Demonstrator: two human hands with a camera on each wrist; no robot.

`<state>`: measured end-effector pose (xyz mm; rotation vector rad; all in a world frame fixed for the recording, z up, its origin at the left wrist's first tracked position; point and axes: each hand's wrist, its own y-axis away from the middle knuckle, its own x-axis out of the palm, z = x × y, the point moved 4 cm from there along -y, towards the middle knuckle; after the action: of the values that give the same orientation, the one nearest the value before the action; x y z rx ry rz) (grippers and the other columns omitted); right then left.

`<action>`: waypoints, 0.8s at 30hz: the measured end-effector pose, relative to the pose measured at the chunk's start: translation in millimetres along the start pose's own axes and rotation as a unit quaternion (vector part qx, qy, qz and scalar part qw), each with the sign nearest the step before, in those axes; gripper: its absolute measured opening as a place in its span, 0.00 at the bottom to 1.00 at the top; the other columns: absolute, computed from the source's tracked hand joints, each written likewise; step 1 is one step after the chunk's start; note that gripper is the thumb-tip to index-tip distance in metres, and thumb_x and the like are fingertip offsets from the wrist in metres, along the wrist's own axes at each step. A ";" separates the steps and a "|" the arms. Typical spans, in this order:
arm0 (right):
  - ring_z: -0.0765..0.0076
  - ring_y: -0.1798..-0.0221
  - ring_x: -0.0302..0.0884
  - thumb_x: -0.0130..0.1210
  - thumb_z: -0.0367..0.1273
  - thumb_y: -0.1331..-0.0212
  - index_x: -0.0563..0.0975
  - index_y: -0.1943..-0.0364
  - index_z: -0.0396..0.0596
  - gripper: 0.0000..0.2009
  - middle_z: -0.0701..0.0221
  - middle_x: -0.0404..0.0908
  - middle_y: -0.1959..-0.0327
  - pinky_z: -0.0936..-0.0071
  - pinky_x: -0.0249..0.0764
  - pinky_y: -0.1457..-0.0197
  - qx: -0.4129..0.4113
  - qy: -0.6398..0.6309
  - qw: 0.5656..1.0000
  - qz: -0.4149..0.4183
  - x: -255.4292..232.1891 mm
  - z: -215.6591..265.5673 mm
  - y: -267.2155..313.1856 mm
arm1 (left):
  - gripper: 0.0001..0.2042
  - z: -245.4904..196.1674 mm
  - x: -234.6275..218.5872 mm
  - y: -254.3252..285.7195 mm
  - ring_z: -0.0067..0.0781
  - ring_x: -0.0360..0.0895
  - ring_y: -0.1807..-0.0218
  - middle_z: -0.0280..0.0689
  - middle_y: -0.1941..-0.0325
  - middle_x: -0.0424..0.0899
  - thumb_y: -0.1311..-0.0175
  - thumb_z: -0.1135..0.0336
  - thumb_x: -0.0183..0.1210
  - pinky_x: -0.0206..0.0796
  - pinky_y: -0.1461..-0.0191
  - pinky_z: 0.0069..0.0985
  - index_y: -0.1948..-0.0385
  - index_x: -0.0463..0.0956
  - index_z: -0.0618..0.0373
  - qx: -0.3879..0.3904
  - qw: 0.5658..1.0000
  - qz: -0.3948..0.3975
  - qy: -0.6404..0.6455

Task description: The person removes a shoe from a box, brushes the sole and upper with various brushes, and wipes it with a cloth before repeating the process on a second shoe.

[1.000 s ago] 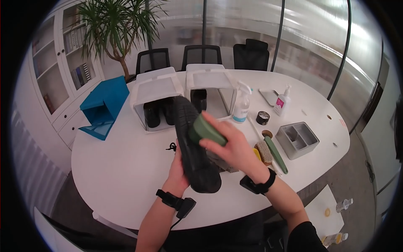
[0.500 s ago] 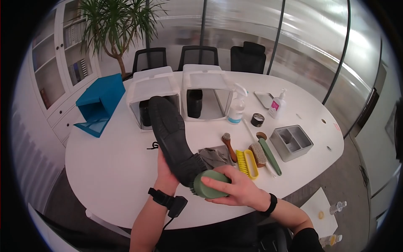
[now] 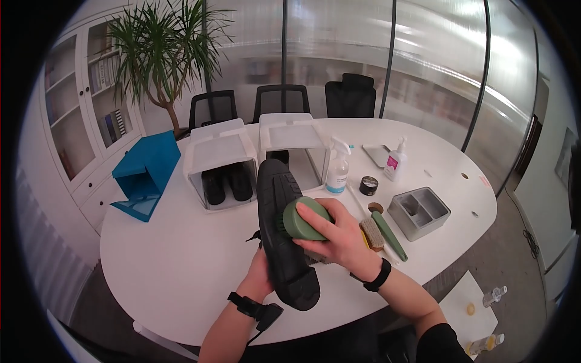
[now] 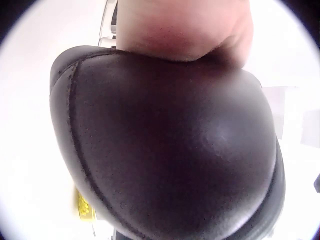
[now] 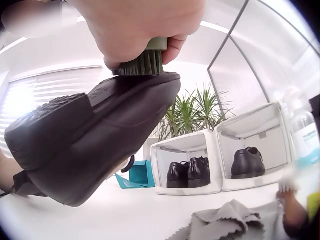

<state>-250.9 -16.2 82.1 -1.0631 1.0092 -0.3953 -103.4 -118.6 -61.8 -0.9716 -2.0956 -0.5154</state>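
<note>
A black leather shoe [image 3: 283, 257] is held over the table with its sole turned up, heel end toward the person. My left hand [image 3: 260, 273] grips it from the left and below, most fingers hidden behind it; the left wrist view shows smooth black leather [image 4: 175, 150] against the palm. My right hand [image 3: 346, 233] grasps a green scrub brush [image 3: 305, 219] by its rounded back. In the right wrist view, the dark bristles [image 5: 142, 65] press on the sole's forward part.
Two white shoe boxes [image 3: 221, 148] with black shoes inside stand behind, beside a blue open box [image 3: 148, 172]. To the right are a spray bottle [image 3: 338, 169], a black tin [image 3: 368, 186], a pump bottle [image 3: 396, 162], a grey divided container [image 3: 419, 212] and a long green-handled brush [image 3: 390, 236]. A grey cloth [image 5: 225, 222] lies below.
The brush went from mid-sole down to the heel end, then back up along the sole. The shoe tilted and swung left, then returned rightward, with both hands keeping their holds.
</note>
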 end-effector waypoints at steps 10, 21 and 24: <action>0.51 0.53 0.83 0.74 0.41 0.46 0.75 0.29 0.69 0.36 0.60 0.80 0.48 0.61 0.82 0.52 -0.015 0.051 0.999 -0.011 -21.7 -9.6 -32.4 | 0.24 -6.4 4.1 4.0 0.31 0.83 0.41 0.38 0.37 0.81 0.19 0.53 0.52 0.80 0.39 0.32 0.30 0.68 0.57 -0.020 0.997 0.005 -0.075; 0.60 0.56 0.87 0.67 0.51 0.37 0.70 0.29 0.49 0.36 0.63 0.86 0.54 0.63 0.83 0.54 0.468 -0.030 0.883 0.026 -64.8 -172.3 39.2 | 0.32 5.8 -18.7 11.8 0.36 0.80 0.36 0.38 0.32 0.80 0.27 0.56 0.65 0.73 0.31 0.37 0.27 0.65 0.59 0.023 0.981 0.079 -0.174; 0.70 0.58 0.87 0.56 0.57 0.29 0.75 0.40 0.47 0.29 0.67 0.85 0.52 0.74 0.80 0.63 0.651 -0.168 0.737 -0.070 -100.4 -224.3 111.4 | 0.31 5.2 -17.6 2.8 0.38 0.80 0.35 0.40 0.32 0.80 0.29 0.56 0.66 0.73 0.30 0.41 0.29 0.68 0.60 0.006 0.998 0.062 -0.014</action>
<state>-510.6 -13.4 9.1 0.1141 0.1335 -0.8244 -96.2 -121.9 -78.6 -1.1001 -2.0455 -0.4287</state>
